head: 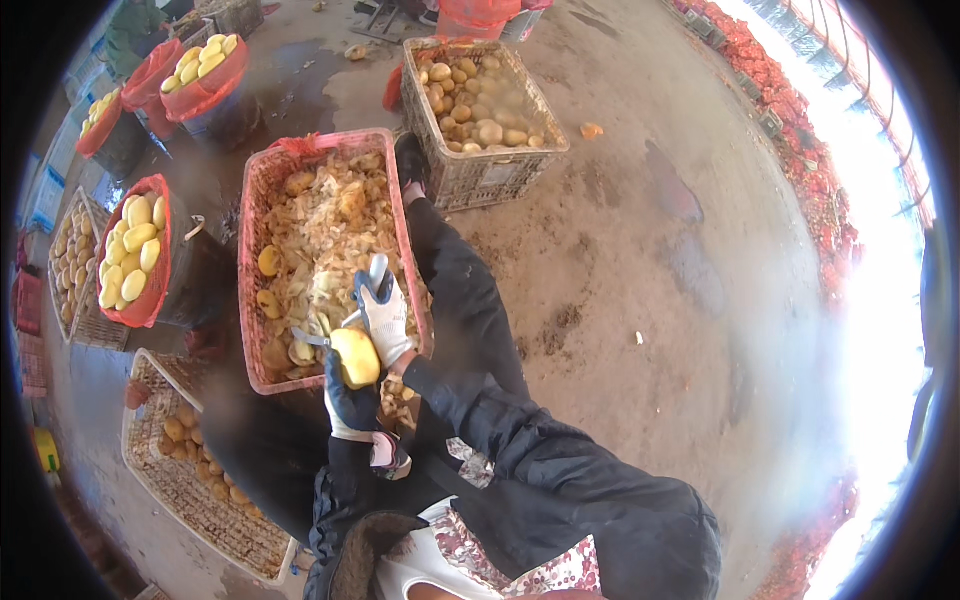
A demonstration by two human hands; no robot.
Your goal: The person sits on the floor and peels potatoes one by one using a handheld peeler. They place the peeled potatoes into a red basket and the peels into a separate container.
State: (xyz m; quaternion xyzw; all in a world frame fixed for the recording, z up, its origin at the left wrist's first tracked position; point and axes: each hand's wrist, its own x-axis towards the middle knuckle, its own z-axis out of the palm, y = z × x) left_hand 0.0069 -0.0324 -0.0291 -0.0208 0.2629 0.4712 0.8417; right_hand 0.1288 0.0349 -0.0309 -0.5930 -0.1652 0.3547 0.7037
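Note:
My left hand (349, 405), in a white glove with a dark coated palm, holds a peeled yellow potato (356, 358) from below. In the same kind of glove, my right hand (385, 319) grips the pale handle (378, 268) of a hand peeler, partly hidden by the fingers. A metal blade (310, 337) shows at the potato's upper left side. Both hands are over the near right part of a pink plastic crate (250, 315) between my legs. Potato peelings (330, 210) fill it, with a few whole-looking potatoes (268, 260) among them.
Beyond my right foot stands a dirty crate (480, 178) of unpeeled potatoes. Another crate (161, 469) of potatoes sits by my left leg. Buckets lined with red mesh bags hold peeled potatoes (133, 247) at left. A person in green (131, 34) is at top left.

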